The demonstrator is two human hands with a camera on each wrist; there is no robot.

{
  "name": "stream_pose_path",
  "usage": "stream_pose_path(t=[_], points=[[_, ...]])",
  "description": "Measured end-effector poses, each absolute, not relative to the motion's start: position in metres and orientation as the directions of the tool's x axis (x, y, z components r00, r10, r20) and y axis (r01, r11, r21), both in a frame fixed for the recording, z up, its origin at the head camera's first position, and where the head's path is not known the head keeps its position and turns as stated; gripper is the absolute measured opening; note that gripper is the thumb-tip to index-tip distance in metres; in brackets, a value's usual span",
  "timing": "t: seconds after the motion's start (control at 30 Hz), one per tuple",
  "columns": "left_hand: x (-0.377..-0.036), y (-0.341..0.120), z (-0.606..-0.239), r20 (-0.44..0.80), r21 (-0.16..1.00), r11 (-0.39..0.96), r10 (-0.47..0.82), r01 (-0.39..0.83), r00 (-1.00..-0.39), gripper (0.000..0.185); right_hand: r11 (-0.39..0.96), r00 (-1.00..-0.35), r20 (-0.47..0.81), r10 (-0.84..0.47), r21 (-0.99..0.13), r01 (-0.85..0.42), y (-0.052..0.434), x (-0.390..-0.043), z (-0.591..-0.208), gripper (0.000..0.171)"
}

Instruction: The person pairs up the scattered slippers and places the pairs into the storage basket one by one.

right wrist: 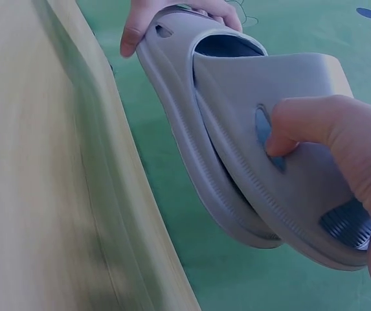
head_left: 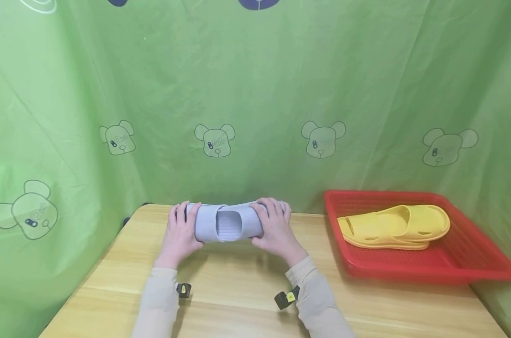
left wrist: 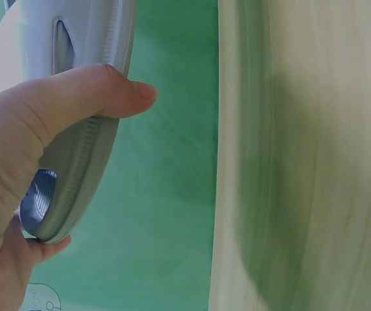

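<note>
Both hands hold a pair of pale grey-blue slippers (head_left: 228, 224) pressed together, lying crosswise over the far edge of the wooden table (head_left: 238, 291). My left hand (head_left: 181, 230) grips the left end, thumb over the strap and fingers behind. My right hand (head_left: 274, 225) grips the right end. In the left wrist view my thumb (left wrist: 101, 91) curls over the ribbed slipper (left wrist: 81, 149). From the right wrist, my thumb (right wrist: 295, 123) presses on the upper slipper (right wrist: 237, 97), and the left hand (right wrist: 172, 16) holds the far end.
A red plastic basket (head_left: 420, 274) stands on the table at the right with a pair of yellow slippers (head_left: 395, 225) in it. A green cloth with bear prints (head_left: 255, 117) hangs behind and on both sides of the table.
</note>
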State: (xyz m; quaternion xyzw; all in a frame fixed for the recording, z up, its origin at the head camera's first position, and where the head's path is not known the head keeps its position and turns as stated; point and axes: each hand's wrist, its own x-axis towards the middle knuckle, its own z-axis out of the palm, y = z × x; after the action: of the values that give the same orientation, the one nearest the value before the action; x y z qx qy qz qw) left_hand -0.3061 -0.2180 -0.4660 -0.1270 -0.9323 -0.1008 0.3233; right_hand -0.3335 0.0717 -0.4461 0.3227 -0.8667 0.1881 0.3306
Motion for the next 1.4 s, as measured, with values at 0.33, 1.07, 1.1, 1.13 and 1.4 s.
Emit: stream_pose_path(t=[0.33, 1.07, 1.1, 1.13, 1.4], points=[[-0.304, -0.214, -0.461, 0.636, 0.075, 0.952, 0.183, 0.296, -0.750, 0.115, 0.711, -0.587, 0.693, -0.419, -0.151, -0.687, 0.063, -0.330, -0.447, 0.087], [-0.306, -0.215, -0.459, 0.629, 0.109, 0.951, 0.160, 0.290, -0.761, 0.115, 0.765, -0.562, 0.702, -0.437, -0.038, -0.643, 0.061, -0.326, -0.442, 0.095], [-0.306, -0.215, -0.458, 0.629, 0.112, 0.951, 0.157, 0.288, -0.762, 0.116, 0.767, -0.560, 0.701, -0.441, -0.029, -0.641, 0.061, -0.325, -0.440, 0.096], [-0.306, -0.214, -0.458, 0.628, 0.114, 0.951, 0.154, 0.286, -0.763, 0.116, 0.768, -0.557, 0.701, -0.446, -0.021, -0.640, 0.062, -0.325, -0.439, 0.096], [-0.304, -0.209, -0.461, 0.583, 0.137, 0.955, 0.136, 0.262, -0.801, 0.118, 0.763, -0.566, 0.687, -0.457, -0.025, -0.646, 0.067, -0.323, -0.435, 0.092]])
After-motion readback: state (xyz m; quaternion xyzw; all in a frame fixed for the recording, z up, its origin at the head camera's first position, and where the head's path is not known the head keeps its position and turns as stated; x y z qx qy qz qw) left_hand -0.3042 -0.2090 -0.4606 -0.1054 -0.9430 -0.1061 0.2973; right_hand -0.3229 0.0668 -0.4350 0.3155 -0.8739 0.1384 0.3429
